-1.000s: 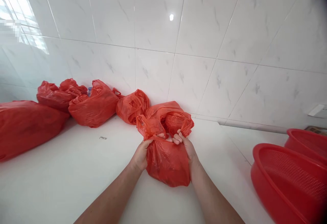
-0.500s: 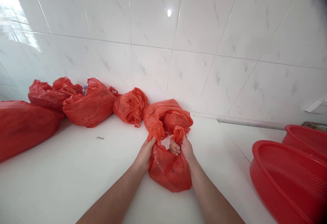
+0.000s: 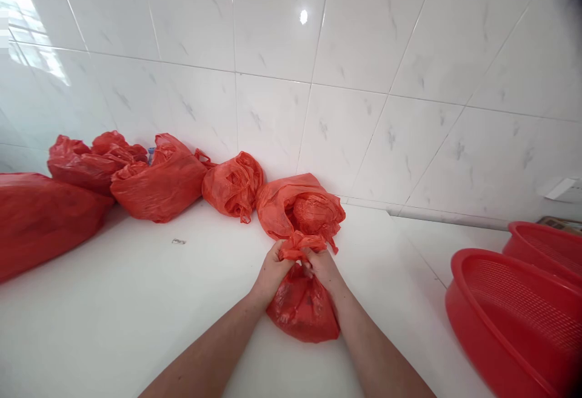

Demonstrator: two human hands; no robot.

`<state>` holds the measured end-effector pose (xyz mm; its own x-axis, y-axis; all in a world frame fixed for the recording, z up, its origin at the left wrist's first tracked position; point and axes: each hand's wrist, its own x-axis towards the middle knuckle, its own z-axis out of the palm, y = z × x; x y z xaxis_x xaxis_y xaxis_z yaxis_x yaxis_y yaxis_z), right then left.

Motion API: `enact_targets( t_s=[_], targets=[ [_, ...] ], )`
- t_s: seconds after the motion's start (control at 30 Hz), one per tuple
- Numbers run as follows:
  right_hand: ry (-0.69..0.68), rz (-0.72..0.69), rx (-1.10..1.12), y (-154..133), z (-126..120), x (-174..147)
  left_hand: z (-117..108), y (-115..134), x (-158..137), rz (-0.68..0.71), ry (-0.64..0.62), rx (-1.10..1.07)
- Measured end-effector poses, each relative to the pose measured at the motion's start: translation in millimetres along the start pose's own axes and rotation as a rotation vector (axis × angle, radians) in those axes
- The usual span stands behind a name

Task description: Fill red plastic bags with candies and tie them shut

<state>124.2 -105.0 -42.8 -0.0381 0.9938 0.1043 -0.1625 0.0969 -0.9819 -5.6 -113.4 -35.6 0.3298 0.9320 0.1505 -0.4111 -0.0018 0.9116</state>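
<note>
A filled red plastic bag (image 3: 304, 310) rests on the white table in front of me. My left hand (image 3: 273, 271) is closed on one of its gathered handles. On the other side, my right hand (image 3: 322, 268) grips the second handle, and the two handles cross between my hands above the bag's mouth. What lies inside the bag shows only as dark shapes through the plastic. Just behind my hands, another red plastic bag (image 3: 275, 204) leans at the wall with a bundled red lump in its opening.
Along the tiled wall (image 3: 268, 113) stand more red bags, among them a rounded bag (image 3: 231, 186) and a larger bag (image 3: 159, 186). A big red bag (image 3: 45, 225) lies at far left. Red plastic baskets (image 3: 473, 301) stand at right. A small scrap (image 3: 179, 242) lies on the table (image 3: 136, 307).
My hands have come closer together, bringing the two bag handles from apart to crossed. The bag's opening is now gathered narrower; the bag stays in the same place.
</note>
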Motion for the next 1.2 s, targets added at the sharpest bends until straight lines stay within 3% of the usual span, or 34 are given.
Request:
enact_targets(
  t_s=[0.2, 0.4, 0.53, 0.73, 0.93, 1.07, 1.2],
  targets=[
    [0.105, -0.048, -0.031, 0, 0, -2, 3, 5, -9, 0.101, 0.071, 0.088],
    [-0.184, 0.073, 0.212, -9, 2, -18, -1, 6, -5, -0.084, -0.028, 0.000],
    [-0.192, 0.125, 0.311, -10, -2, -18, -6, 1, -3, -0.050, 0.056, 0.016],
    [-0.218, -0.024, -0.023, -10, -2, -17, -13, -5, -3, 0.036, 0.140, 0.209],
    [0.089, -0.216, -0.561, 0, -5, -11, -6, -2, -10, 0.268, 0.062, 0.499],
    [0.114, -0.279, -0.599, 4, -10, -10, -4, -4, -14, 0.386, -0.026, 0.634],
    [0.103, -0.268, -0.576, 2, -12, -13, -5, -5, -14, 0.403, -0.052, 0.687]
  ],
)
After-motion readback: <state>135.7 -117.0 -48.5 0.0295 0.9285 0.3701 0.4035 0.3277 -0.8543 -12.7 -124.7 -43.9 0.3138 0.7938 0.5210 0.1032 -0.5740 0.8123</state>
